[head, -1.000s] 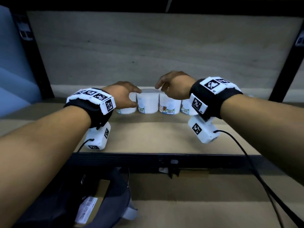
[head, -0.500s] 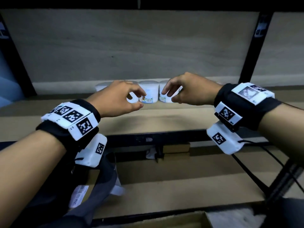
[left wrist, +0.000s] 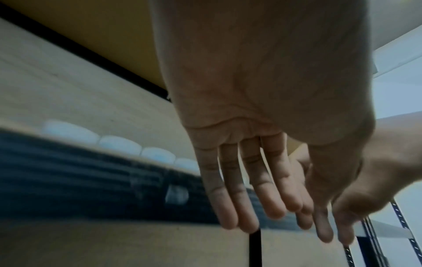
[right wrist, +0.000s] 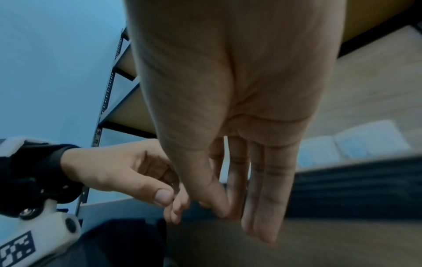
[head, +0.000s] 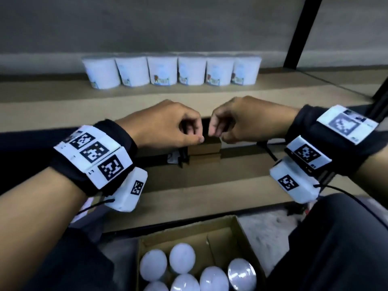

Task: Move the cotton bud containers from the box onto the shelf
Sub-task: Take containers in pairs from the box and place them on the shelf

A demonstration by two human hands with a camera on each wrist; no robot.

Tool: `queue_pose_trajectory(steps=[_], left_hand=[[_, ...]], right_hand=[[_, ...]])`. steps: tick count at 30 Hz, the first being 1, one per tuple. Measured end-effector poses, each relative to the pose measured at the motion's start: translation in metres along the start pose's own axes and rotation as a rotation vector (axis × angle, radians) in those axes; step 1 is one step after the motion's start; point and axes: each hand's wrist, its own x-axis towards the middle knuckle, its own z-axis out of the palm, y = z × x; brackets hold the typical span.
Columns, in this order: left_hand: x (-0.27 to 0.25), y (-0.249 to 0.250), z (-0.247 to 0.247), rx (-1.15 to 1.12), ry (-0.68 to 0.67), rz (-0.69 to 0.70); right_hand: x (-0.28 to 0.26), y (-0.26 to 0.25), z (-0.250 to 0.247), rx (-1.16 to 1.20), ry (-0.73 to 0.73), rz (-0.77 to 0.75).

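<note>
Head view, near to far. At 6 o'clock, closest to the camera, sits an open cardboard box [head: 237, 236] with its flaps up. Inside it stand white cotton bud containers [head: 182, 257], seen from above as round domed lids; six lids are visible, the one at the right edge looks glossier (glare, possibly a clear cover, cannot tell). They pack the near part of the box, touching or just beside one another.

Above the box, at centre frame, both hands hover side by side in front of the shelf edge. Left hand [head: 168, 124] at roughly 9 o'clock of centre, right hand [head: 247, 120] at 3 o'clock; their fingertips are near each other but apart. Each hand has fingers loosely curled downward and holds nothing. Both wrists carry black bands with white marker blocks [head: 92, 154].

Left wrist view: left hand [left wrist: 262, 126] fingers hang nearly straight and relaxed, empty palm; picture blurred. Right wrist view: right hand [right wrist: 228, 108] likewise shows long relaxed fingers, nothing gripped, with the left hand [right wrist: 118, 171] beside it at 9 o'clock.

Farther back, at 12 o'clock, the shelf [head: 63, 101] (pale wood board, black metal frame) carries a row of six upright containers [head: 161, 70]. They are white tubs, slightly wider at the top, each with a small coloured label low on the front. They stand touching in one line against the back panel.
</note>
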Motion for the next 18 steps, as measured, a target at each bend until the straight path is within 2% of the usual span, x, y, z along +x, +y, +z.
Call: queue_pose_trajectory(steps=[6, 11, 18], left_hand=[[0.003, -0.013, 0.095, -0.115, -0.159, -0.012], [0.004, -0.031, 0.18, -0.147, -0.371, -0.116], [-0.013, -0.047, 0.295, -0.244, -0.528, -0.312]], right_hand=[[-0.02, 0.041, 0.085, -0.025, -0.171, 0.126], [-0.032, 0.071, 0.148, 0.013, -0.277, 0.23], [-0.039, 0.109, 0.229, 0.052, -0.372, 0.361]])
